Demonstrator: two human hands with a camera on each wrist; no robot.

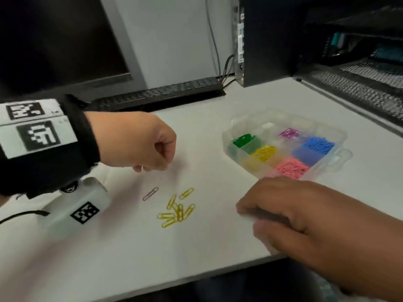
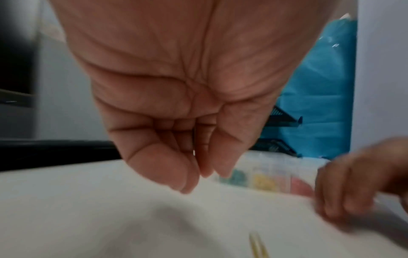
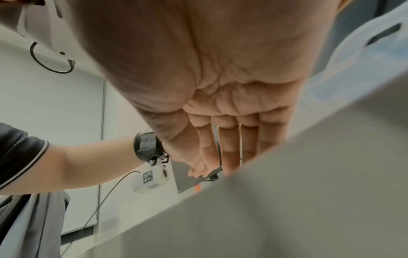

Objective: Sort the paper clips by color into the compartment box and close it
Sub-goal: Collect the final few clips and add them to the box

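Observation:
A clear compartment box (image 1: 237, 125) stands open at the right of the white table, with green (image 1: 244, 139), purple (image 1: 289, 133), blue (image 1: 319, 144), yellow (image 1: 263, 152) and pink (image 1: 292, 167) paper clips in separate compartments. Several loose yellow clips (image 1: 176, 211) lie in a small pile mid-table, and a single dark clip (image 1: 150, 194) lies just left of them. My left hand (image 1: 152, 166) hovers above the dark clip with fingertips (image 2: 187, 181) pinched together; I see nothing between them. My right hand (image 1: 250, 214) rests flat near the front edge, fingers (image 3: 229, 148) straight, below the box.
A black keyboard (image 1: 157, 94) and a dark monitor (image 1: 54, 40) sit at the back. A computer tower (image 1: 268, 40) and a black mesh tray (image 1: 359, 83) stand at the back right. The table's front edge (image 1: 196, 277) runs close under my right hand.

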